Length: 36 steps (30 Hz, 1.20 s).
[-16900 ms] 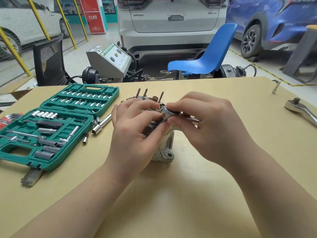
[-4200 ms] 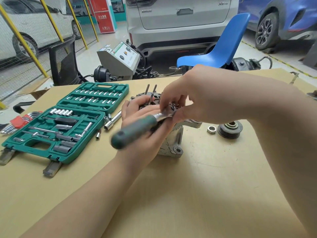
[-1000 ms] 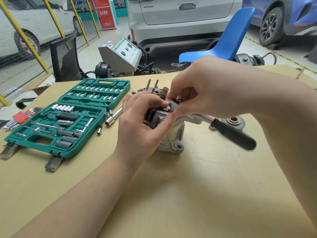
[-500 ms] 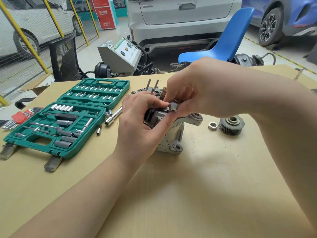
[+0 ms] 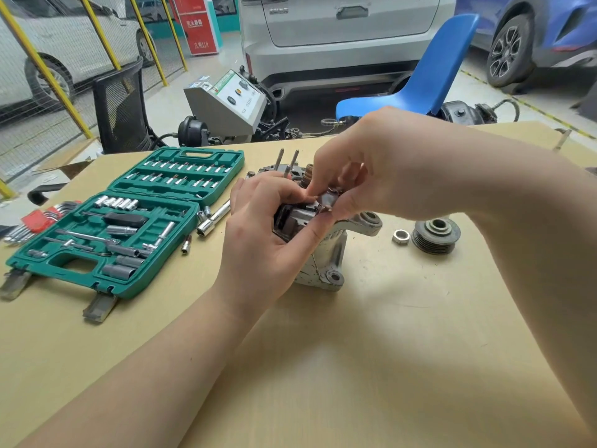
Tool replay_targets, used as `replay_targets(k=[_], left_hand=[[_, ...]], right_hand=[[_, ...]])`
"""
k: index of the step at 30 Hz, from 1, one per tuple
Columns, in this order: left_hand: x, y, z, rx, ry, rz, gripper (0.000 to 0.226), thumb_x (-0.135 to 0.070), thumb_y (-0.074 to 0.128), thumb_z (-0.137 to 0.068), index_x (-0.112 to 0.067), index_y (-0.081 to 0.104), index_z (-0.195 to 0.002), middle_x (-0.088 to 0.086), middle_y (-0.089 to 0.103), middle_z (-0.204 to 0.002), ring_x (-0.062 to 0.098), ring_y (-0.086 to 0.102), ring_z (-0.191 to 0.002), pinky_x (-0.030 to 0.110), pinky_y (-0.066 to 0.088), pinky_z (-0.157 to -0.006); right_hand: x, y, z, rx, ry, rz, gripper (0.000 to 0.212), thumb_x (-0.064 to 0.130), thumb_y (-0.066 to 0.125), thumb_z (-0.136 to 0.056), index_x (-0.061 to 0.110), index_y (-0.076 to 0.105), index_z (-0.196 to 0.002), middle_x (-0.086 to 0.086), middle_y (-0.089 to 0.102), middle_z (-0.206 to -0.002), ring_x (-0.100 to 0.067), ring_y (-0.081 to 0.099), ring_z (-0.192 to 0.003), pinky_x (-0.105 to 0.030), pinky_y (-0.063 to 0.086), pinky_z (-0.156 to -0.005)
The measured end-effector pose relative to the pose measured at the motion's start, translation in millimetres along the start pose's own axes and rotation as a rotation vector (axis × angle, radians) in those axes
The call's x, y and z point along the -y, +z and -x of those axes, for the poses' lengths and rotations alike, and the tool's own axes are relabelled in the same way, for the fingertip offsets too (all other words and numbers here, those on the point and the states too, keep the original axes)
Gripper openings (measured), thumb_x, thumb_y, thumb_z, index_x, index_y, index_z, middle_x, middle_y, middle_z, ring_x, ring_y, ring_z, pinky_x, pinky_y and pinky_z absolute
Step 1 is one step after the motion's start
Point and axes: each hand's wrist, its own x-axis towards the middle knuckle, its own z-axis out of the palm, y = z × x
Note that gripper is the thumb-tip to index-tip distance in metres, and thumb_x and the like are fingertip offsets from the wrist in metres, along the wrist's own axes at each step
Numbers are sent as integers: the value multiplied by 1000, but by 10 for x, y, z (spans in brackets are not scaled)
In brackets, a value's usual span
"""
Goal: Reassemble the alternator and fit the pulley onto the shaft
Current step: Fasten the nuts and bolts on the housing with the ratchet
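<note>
The alternator (image 5: 323,253) stands on the table (image 5: 355,367) with its long axis upright, studs pointing up. My left hand (image 5: 261,240) grips its upper body; my right hand (image 5: 371,176) pinches a small metal part (image 5: 327,199) on top. Right of my grip lie the nut (image 5: 401,236) and pulley (image 5: 436,236). Left, the open green case (image 5: 126,218) holds sockets and bits. A second ago a ratchet handle stuck out rightward; now it is gone.

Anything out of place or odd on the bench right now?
Nothing damaged or spilled. A few sockets and an extension bar lie loose on the table beside the open socket set case, not in their slots. The pulley and nut sit right of the alternator, not yet fitted.
</note>
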Motion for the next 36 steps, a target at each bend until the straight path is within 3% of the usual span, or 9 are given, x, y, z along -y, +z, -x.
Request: replay_targets(k=[5, 7, 10, 13, 18, 25, 30, 34, 36], left_hand=[[4, -2, 7, 2, 2, 5, 32, -30, 87, -93, -27, 60, -111, 0, 68, -117, 39, 69, -103, 61, 54, -90], [12, 0, 7, 3, -18, 8, 32, -29, 88, -93, -20, 63, -110, 2, 69, -115, 39, 70, -101, 61, 55, -90], [-8, -6, 1, -3, -45, 48, 35, -37, 87, -93, -15, 64, -108, -3, 72, -112, 37, 72, -103, 61, 56, -91], [-56, -11, -8, -2, -29, 50, 35, -49, 81, -94, -25, 60, -108, -10, 72, -111, 33, 72, -104, 62, 56, -92], [-58, -1, -14, -8, 3, 20, 28, -45, 78, -98, -30, 57, -108, -2, 72, -108, 32, 73, -99, 63, 55, -90], [-21, -3, -16, 1, 9, 18, 34, -31, 85, -94, -33, 57, -112, 0, 71, -109, 33, 71, -105, 62, 55, -89], [-16, -11, -15, 6, 23, 14, 32, -32, 84, -95, -31, 57, -112, 0, 71, -112, 31, 71, -108, 62, 55, -91], [-25, -17, -19, 10, 18, 13, 34, -29, 85, -93, -32, 57, -113, -1, 71, -113, 33, 72, -104, 63, 55, -90], [-30, -16, -18, 12, 20, 17, 34, -29, 85, -93, -32, 57, -113, 0, 70, -113, 33, 72, -103, 63, 55, -90]], right_hand=[[-7, 15, -28, 10, -33, -33, 26, 30, 89, -77, 50, 75, -88, 14, 71, -90, -12, 68, -85, -42, 58, -75], [-8, 6, -17, 13, -16, -34, 22, 41, 87, -77, 49, 77, -95, 20, 70, -82, -5, 67, -77, -37, 57, -69], [25, -14, -4, 18, 31, -19, 40, 62, 80, -69, 46, 71, -105, 20, 69, -80, 1, 66, -73, -38, 59, -70], [61, -37, -6, 7, 73, -45, 49, 70, 73, -57, 37, 69, -93, 19, 70, -80, 3, 65, -74, -38, 60, -74], [64, -35, -15, -9, 100, -134, 38, 62, 78, -59, 31, 75, -82, 17, 73, -75, -5, 70, -67, -42, 62, -71], [-21, -90, 22, 88, 93, -187, 40, 63, 82, -60, 41, 72, -92, 18, 75, -77, -8, 72, -66, -47, 62, -71], [-82, -37, -14, 40, 4, -79, 28, 46, 86, -73, 45, 69, -96, 25, 72, -88, -2, 69, -78, -43, 61, -70], [-162, -27, -45, 47, -7, -78, 34, 31, 88, -77, 46, 71, -102, 29, 71, -90, -15, 73, -78, -51, 62, -67], [-182, -27, -56, 47, -22, -49, 34, 30, 89, -77, 46, 74, -103, 31, 70, -88, -4, 71, -78, -45, 61, -72]])
